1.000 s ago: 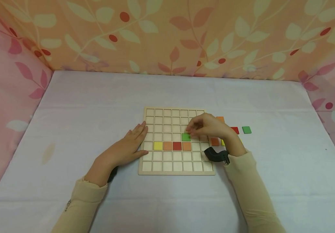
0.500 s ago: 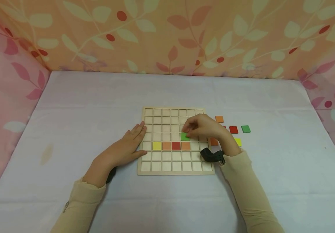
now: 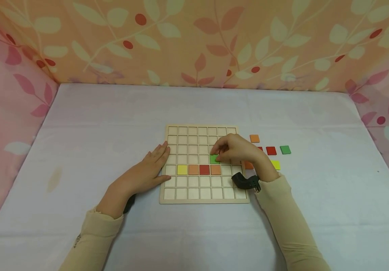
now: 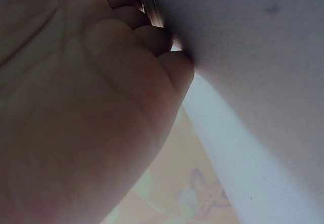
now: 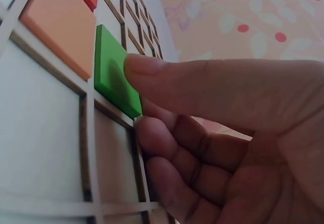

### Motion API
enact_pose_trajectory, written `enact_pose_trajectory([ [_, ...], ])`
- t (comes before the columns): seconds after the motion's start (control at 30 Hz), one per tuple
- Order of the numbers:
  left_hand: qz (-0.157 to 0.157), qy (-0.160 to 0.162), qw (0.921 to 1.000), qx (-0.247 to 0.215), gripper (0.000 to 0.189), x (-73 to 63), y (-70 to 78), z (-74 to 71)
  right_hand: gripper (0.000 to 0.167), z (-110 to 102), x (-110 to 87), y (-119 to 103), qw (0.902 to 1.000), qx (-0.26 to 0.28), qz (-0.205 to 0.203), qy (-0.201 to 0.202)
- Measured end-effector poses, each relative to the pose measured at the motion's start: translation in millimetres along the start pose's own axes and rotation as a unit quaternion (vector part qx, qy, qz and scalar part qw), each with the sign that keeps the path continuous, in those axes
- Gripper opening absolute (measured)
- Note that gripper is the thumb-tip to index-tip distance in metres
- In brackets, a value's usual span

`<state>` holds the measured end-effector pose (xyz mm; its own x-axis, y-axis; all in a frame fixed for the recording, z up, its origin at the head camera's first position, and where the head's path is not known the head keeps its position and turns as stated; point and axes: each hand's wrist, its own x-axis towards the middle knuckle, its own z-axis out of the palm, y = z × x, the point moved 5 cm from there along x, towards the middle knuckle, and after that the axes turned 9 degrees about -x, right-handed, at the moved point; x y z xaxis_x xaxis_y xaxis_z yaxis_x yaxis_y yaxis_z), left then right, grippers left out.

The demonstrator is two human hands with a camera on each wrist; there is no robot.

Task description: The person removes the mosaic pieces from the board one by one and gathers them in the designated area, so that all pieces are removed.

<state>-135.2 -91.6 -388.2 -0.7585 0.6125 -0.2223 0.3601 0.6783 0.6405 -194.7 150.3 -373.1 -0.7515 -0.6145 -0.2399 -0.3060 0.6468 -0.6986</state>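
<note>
A wooden grid board (image 3: 204,201) lies on the white-covered table. A yellow tile (image 3: 182,169), an orange tile (image 3: 193,169), a red tile (image 3: 204,169) and a second orange tile (image 3: 216,169) sit side by side in one row. My right hand (image 3: 237,147) holds a green tile (image 5: 114,70) between thumb and fingers, at the cell just above that second orange tile. In the right wrist view the thumb lies on the tile's face; part of the fingers is hidden behind. My left hand (image 3: 147,171) rests with straight fingers on the board's left edge.
Right of the board lie loose tiles: orange (image 3: 254,138), red (image 3: 271,151), green (image 3: 285,149) and yellow (image 3: 276,165), others partly behind my right hand and wrist. A black wrist camera (image 3: 245,181) hangs over the board's right side. Patterned cloth (image 3: 194,45) stands behind the table.
My right hand has shifted slightly left, bringing the thumb onto the green tile's right part. My left hand stays on the board's edge. The head view has shifted slightly.
</note>
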Motion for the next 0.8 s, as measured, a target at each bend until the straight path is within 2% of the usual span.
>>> enact_pose_trajectory([
  [0.8, 0.003, 0.001, 1.0, 0.003, 0.081, 0.2, 0.1, 0.2, 0.012, -1.4, 0.0, -2.6, 0.9998, 0.016, -0.013, 0.003],
])
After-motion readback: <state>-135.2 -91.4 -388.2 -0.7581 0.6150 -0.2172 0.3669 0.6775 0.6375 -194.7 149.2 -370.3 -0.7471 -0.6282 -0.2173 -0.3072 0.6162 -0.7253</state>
